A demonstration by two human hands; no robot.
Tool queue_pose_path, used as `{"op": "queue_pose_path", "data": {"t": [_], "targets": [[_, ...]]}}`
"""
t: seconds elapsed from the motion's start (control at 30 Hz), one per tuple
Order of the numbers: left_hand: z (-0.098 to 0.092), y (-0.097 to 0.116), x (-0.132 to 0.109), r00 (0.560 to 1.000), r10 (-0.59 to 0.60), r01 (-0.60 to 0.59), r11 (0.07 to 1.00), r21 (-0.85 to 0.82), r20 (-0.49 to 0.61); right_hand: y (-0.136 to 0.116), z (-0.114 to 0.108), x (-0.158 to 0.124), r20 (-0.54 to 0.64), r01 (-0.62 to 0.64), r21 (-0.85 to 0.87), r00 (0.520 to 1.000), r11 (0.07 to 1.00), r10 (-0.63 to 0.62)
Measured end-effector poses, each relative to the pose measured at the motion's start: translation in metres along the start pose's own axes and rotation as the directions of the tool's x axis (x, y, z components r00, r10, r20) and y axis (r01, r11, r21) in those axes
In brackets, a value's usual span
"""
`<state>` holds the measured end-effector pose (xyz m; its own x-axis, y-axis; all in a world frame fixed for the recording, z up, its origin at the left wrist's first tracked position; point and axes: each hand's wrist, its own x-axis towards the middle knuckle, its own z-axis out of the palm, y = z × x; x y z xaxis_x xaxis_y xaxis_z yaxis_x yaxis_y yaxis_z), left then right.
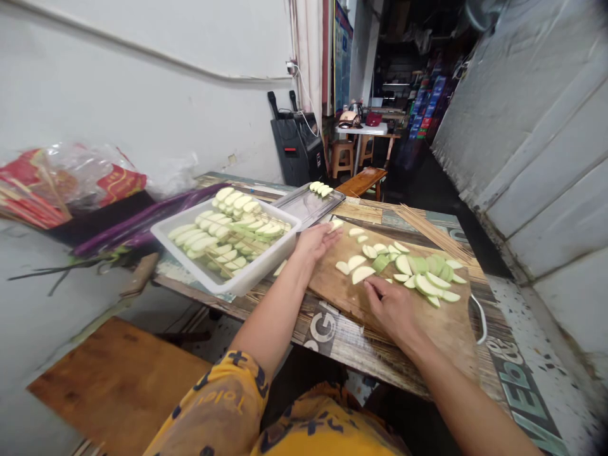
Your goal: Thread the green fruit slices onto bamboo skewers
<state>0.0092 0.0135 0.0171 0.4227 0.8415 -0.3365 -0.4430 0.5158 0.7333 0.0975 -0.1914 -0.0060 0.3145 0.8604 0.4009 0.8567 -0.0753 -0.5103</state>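
My left hand (317, 244) is turned palm up at the left edge of the wooden cutting board (427, 342), with a pale vegetable slice (336, 225) held at its fingers. Over the board, my right hand (390, 309) has thumb and forefinger pinched at the lower edge of another green-skinned slice (363, 274). Several loose slices (430, 285) lie scattered and overlapping across the board. Left of my left forearm, a white plastic tub (232, 282) holds rows of slices on thin sticks. Behind it, a clear tray or lid (308, 206) carries one short row of slices (320, 189).
Bare bamboo skewers (434, 234) lie at the table's far right. Long purple eggplants (142, 221) and plastic bags (95, 177) sit left of the tub. A black speaker (299, 145) stands by the wall, a wooden bench (363, 182) beyond the table, and a brown stool (118, 386) at lower left.
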Motion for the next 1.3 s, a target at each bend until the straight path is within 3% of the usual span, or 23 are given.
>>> {"op": "queue_pose_path", "data": {"t": [0.57, 1.3], "targets": [[0.003, 0.0, -0.007, 0.997, 0.067, -0.069, 0.996, 0.065, 0.026, -0.002, -0.002, 0.0, -0.004, -0.014, -0.023, 1.0, 1.0, 0.013], [0.011, -0.008, -0.014, 0.999, 0.022, -0.024, 0.997, 0.068, 0.033, -0.006, -0.002, 0.001, 0.021, -0.059, -0.023, 0.998, 0.998, 0.059]]}}
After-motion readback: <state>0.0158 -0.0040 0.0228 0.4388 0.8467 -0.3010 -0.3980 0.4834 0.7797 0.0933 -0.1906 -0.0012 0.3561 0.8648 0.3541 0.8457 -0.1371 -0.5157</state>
